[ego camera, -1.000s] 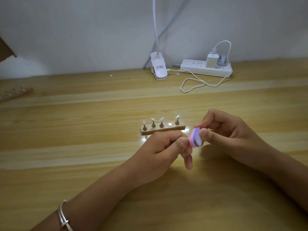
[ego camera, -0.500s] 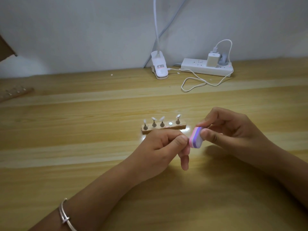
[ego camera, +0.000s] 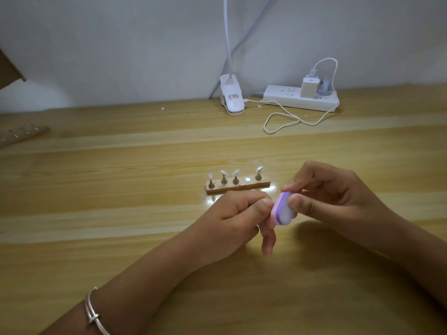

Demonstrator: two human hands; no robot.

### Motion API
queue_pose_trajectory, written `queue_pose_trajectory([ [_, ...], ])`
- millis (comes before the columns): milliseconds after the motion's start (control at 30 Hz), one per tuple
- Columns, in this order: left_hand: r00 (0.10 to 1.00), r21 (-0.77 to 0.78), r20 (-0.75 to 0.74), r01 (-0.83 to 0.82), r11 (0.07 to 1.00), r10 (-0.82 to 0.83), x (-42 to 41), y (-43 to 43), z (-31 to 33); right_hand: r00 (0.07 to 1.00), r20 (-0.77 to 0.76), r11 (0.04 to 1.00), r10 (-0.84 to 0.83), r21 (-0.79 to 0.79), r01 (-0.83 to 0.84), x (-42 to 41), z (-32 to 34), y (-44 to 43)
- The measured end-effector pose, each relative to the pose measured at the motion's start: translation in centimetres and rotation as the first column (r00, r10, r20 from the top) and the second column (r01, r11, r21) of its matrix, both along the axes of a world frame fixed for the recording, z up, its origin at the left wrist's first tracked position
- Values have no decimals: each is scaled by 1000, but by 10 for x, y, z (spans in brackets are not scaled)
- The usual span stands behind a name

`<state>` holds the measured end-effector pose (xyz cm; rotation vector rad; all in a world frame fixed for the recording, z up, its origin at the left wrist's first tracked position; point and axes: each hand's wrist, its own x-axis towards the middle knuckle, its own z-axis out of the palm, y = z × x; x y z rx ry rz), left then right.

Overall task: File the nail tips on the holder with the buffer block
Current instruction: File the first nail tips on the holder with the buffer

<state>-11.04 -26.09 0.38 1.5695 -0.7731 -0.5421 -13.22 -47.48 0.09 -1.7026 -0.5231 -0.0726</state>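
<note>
Bracelet: nearest me, on the left wrist.
Left hand: fingers curled, thumb and forefinger meeting at the block's pink side; I cannot tell what they pinch.
Right hand: thumb and fingers pinch the block.
Block: on edge between both hands, above the table.
Holder: on the table, just behind the hands.
Tips: four stand on the holder.
Far edge: lamp clip, power strip.

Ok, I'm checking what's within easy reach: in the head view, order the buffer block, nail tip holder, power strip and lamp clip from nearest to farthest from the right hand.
1. Buffer block: pinched by the right hand.
2. Nail tip holder: just left of it.
3. Power strip: back by the wall.
4. Lamp clip: by the wall, farther left.
</note>
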Motion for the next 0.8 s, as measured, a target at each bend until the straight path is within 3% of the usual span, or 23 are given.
queue_pose_trajectory([
  [800, 994, 1, -108, -24, 1000, 24, 1, 3, 1, 998, -56, 999, -10, 42, 13, 3, 5, -2],
])
